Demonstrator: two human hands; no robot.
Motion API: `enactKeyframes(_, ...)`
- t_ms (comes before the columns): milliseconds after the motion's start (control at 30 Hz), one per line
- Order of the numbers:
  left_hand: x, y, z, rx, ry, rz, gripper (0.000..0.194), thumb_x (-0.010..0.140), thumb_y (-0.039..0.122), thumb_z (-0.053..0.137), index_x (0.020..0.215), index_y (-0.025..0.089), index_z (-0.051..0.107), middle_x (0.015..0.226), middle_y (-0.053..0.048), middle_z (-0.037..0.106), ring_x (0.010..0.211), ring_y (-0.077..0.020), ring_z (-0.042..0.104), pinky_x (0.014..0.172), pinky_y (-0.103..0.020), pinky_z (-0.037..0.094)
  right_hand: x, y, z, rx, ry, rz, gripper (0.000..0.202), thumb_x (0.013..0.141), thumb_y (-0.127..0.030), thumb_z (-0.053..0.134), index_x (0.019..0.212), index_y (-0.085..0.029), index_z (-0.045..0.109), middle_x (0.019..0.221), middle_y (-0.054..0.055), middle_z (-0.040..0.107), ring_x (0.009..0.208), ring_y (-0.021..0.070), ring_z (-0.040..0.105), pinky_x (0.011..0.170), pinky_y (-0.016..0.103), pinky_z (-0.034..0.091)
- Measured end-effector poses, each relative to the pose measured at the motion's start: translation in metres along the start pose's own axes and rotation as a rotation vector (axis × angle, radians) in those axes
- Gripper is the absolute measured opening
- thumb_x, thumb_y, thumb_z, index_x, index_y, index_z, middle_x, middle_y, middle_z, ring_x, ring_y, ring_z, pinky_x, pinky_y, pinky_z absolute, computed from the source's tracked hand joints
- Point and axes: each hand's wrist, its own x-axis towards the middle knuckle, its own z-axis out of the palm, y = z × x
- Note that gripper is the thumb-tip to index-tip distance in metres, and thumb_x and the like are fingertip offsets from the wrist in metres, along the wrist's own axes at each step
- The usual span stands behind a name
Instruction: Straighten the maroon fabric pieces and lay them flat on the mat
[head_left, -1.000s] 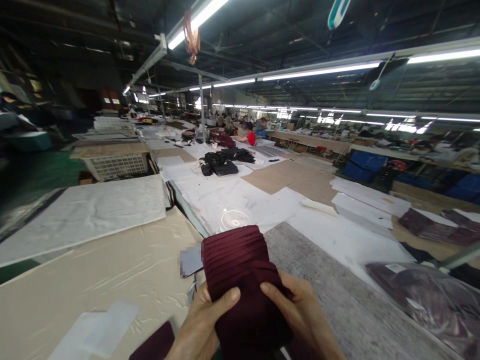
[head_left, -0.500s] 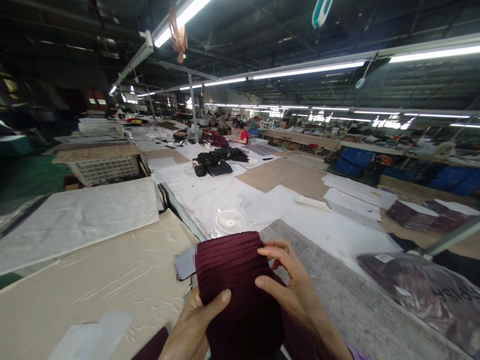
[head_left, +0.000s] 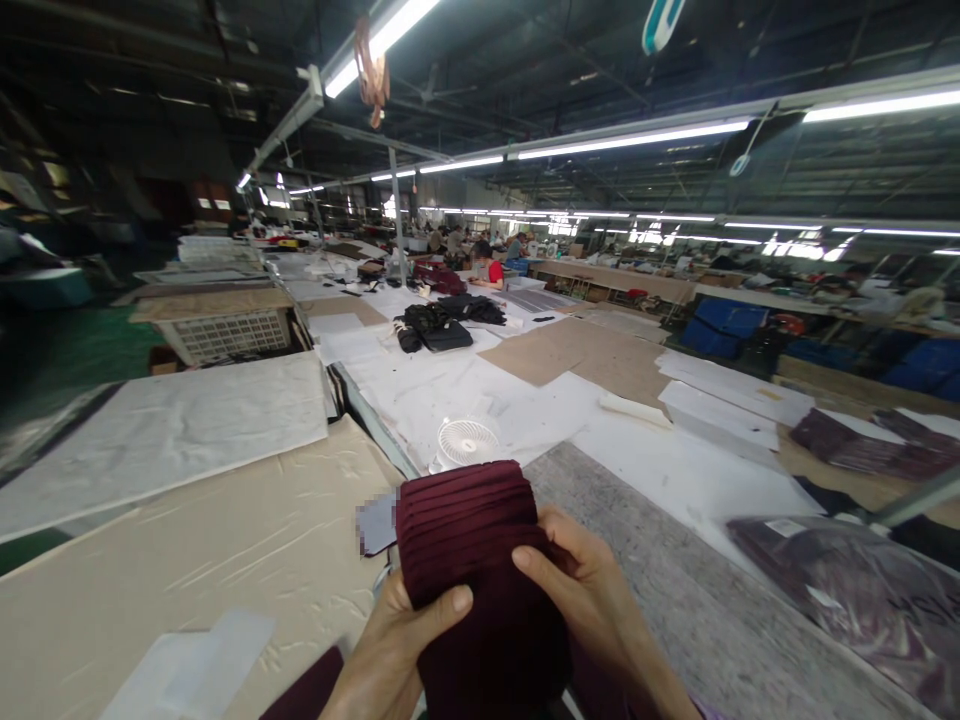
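A stack of dark maroon fabric pieces [head_left: 469,510], its layered edges fanned toward the top, is held up in front of me. On its left side my left hand [head_left: 405,635] grips it, thumb lying across the front and fingers hidden behind. My right hand [head_left: 592,580] holds the right edge, its thumb on the front face and the other fingers bent round the side, partly hidden. Another maroon piece [head_left: 304,685] shows at the bottom, left of my left wrist.
Beyond the stack a small white fan [head_left: 466,441] stands on the white-covered table [head_left: 397,400]. Black fabric bundles [head_left: 442,325] lie farther back. At right are a plastic-wrapped maroon bundle [head_left: 847,590] and a grey sheet [head_left: 637,530]. A person in red [head_left: 491,272] is in the distance.
My right hand's fingers have moved down from the upper right edge and curled round the stack's side. The view has shifted slightly, so the surroundings appear farther right.
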Motion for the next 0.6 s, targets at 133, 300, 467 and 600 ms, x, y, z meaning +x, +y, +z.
enactKeyframes(133, -0.002, 0.001, 0.003, 0.017, 0.056, -0.016, 0.038, 0.06, 0.026, 0.082, 0.096, 0.017, 0.073, 0.093, -0.011, 0.074, 0.089, -0.0276, 0.068, 0.08, -0.034, 0.054, 0.001, -0.001, -0.001, -0.092, -0.015, -0.047, 0.022, 0.086, -0.029, 0.058, 0.067, -0.019, 0.056, 0.081, 0.001, 0.058, 0.076, 0.015, 0.055, 0.065, 0.026, 0.042)
enactKeyframes(300, -0.001, -0.001, 0.001, 0.029, 0.088, 0.007, 0.04, 0.063, 0.031, 0.079, 0.101, 0.017, 0.072, 0.095, -0.012, 0.074, 0.086, -0.0265, 0.068, 0.078, -0.035, 0.053, 0.002, 0.002, 0.001, -0.294, 0.085, -0.172, 0.009, 0.082, -0.022, 0.062, 0.091, -0.021, 0.06, 0.113, 0.007, 0.053, 0.103, 0.0216, 0.053, 0.084, 0.035, 0.046)
enactKeyframes(467, 0.001, -0.001, 0.005, 0.155, 0.014, 0.068, 0.028, 0.065, 0.031, 0.077, 0.091, 0.019, 0.075, 0.085, -0.007, 0.075, 0.079, -0.0213, 0.067, 0.078, -0.03, 0.05, 0.005, -0.01, 0.008, -0.58, 0.052, -0.473, 0.027, 0.076, -0.025, 0.071, 0.101, -0.028, 0.062, 0.14, 0.006, 0.029, 0.128, 0.0313, 0.029, 0.102, 0.05, 0.035)
enactKeyframes(600, 0.002, -0.006, 0.005, 0.208, -0.011, 0.091, 0.032, 0.065, 0.035, 0.077, 0.093, 0.019, 0.075, 0.087, -0.006, 0.075, 0.082, -0.0233, 0.067, 0.08, -0.033, 0.049, 0.01, -0.019, 0.014, -0.603, -0.039, -0.438, 0.023, 0.07, -0.021, 0.076, 0.09, -0.026, 0.065, 0.135, 0.005, 0.036, 0.126, 0.0314, 0.031, 0.102, 0.051, 0.036)
